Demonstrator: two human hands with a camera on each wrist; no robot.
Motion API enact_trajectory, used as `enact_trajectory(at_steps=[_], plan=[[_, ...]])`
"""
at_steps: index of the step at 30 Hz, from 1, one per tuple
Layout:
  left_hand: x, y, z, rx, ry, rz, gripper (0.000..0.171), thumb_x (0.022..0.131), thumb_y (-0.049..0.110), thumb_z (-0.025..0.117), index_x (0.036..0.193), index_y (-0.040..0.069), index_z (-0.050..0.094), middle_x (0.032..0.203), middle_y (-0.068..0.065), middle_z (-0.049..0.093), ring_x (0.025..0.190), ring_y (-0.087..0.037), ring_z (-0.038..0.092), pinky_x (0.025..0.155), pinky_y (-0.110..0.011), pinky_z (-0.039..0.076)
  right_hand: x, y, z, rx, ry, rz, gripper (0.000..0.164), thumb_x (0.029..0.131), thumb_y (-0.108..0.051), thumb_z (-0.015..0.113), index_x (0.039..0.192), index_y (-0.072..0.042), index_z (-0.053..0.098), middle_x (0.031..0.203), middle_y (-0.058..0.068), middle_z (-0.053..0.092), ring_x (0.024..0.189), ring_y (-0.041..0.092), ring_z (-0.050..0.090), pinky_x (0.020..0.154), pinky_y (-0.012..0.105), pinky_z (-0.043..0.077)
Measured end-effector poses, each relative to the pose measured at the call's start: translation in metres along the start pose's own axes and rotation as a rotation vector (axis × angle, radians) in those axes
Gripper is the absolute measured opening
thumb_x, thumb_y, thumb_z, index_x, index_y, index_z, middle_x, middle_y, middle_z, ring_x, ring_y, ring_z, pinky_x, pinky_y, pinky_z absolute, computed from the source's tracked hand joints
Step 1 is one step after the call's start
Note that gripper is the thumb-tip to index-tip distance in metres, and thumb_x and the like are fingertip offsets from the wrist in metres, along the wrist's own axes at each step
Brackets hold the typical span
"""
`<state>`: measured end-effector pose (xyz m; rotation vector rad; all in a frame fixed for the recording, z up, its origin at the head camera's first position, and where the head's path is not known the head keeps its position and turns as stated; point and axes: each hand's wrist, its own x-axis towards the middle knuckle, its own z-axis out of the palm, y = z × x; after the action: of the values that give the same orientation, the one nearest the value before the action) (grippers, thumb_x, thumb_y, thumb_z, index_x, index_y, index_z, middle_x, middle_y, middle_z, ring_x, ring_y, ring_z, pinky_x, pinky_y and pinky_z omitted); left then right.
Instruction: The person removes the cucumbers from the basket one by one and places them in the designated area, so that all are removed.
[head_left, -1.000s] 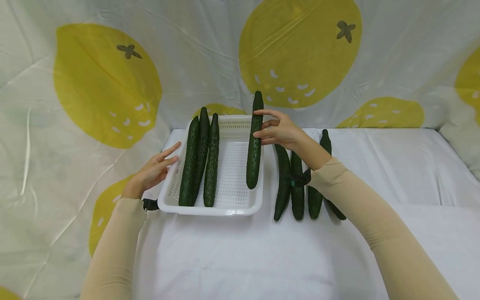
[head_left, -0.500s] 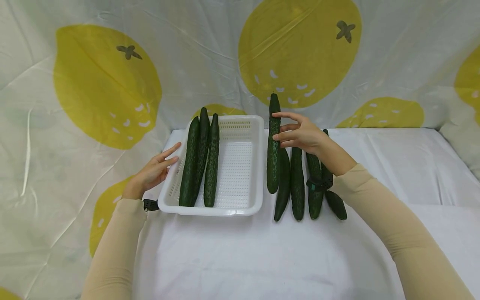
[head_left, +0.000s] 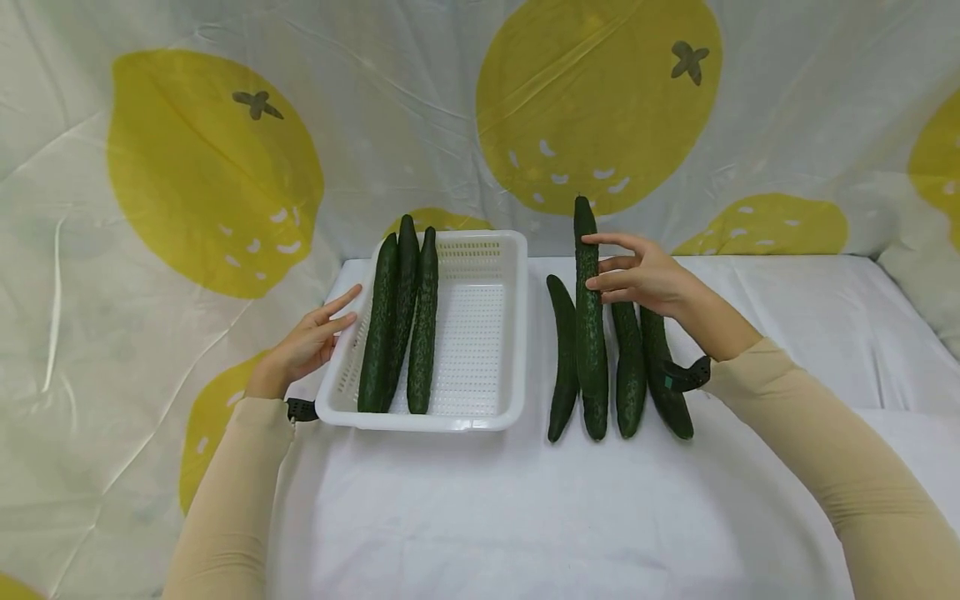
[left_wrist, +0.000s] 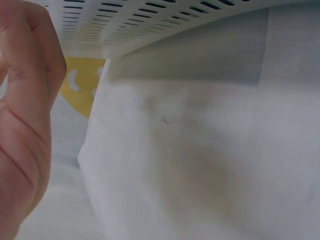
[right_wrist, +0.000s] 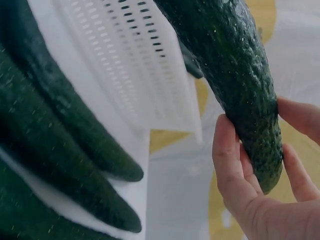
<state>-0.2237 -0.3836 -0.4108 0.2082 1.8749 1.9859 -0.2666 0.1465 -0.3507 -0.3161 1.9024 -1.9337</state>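
My right hand (head_left: pixel 637 271) pinches a dark green cucumber (head_left: pixel 586 258) near its far end, between fingers and thumb. In the head view this cucumber overlaps the row on the white cloth, its lower part over another cucumber (head_left: pixel 596 425). Beside it lie a curved cucumber (head_left: pixel 562 367) on the left and two more on the right, a nearer one (head_left: pixel 630 383) and an outer one (head_left: pixel 667 392). My left hand (head_left: pixel 303 346) holds the left rim of a white perforated plastic basket (head_left: pixel 517 333), fingertips on the rim. Three cucumbers (head_left: pixel 422 333) lean in its left half.
A white cloth (head_left: pixel 480 517) covers the table. Behind and to the left hangs a pale curtain with large yellow lemons (head_left: pixel 600 100). Black wrist straps show at both cuffs, with the right strap (head_left: pixel 686 375) over the outer cucumber.
My right hand has carried its cucumber rightward, from over the basket's right side to over the row of cucumbers. The left hand and the basket stay where they were.
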Motion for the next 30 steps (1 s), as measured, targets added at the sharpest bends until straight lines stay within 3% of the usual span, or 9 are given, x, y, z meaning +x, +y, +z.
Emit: enact_trajectory(at_steps=[7,17,23,30], plan=[[0.001,0.000,0.001,0.000,-0.010,0.009,0.059,0.109,0.007,0.038,0.161,0.025,0.017,0.114,-0.003,0.061,0.078,-0.013,0.070,0.071,-0.029,0.059,-0.009,0.010,-0.020,-0.038,-0.028,-0.017,0.064,0.094,0.004,0.064,0.152,-0.013,0.041,0.104,0.010,0.055,0.091,0.021,0.066,0.077,0.037,0.056],[0.000,0.000,0.000,-0.010,-0.009,0.001,0.060,0.109,0.009,0.039,0.162,0.023,0.013,0.125,-0.002,0.058,0.089,-0.017,0.071,0.076,-0.032,0.059,-0.023,0.019,-0.042,-0.024,-0.012,0.026,0.063,0.094,0.005,0.064,0.151,-0.016,0.045,0.102,0.009,0.053,0.092,0.020,0.068,0.076,0.037,0.056],[0.000,0.001,-0.001,-0.021,-0.013,0.001,0.061,0.109,0.009,0.038,0.162,0.023,0.012,0.123,-0.002,0.059,0.088,-0.017,0.071,0.075,-0.032,0.059,-0.032,0.024,-0.056,-0.047,-0.003,0.053,0.064,0.093,0.005,0.065,0.149,-0.021,0.049,0.124,0.015,0.042,0.098,0.020,0.067,0.080,0.037,0.056],[0.000,0.000,0.000,-0.027,-0.013,-0.004,0.060,0.109,0.009,0.038,0.162,0.024,0.013,0.120,-0.003,0.061,0.085,-0.017,0.072,0.073,-0.031,0.059,-0.040,0.035,-0.076,-0.072,-0.016,0.035,0.062,0.094,0.004,0.064,0.148,-0.024,0.051,0.124,0.011,0.044,0.099,0.019,0.066,0.082,0.038,0.056]])
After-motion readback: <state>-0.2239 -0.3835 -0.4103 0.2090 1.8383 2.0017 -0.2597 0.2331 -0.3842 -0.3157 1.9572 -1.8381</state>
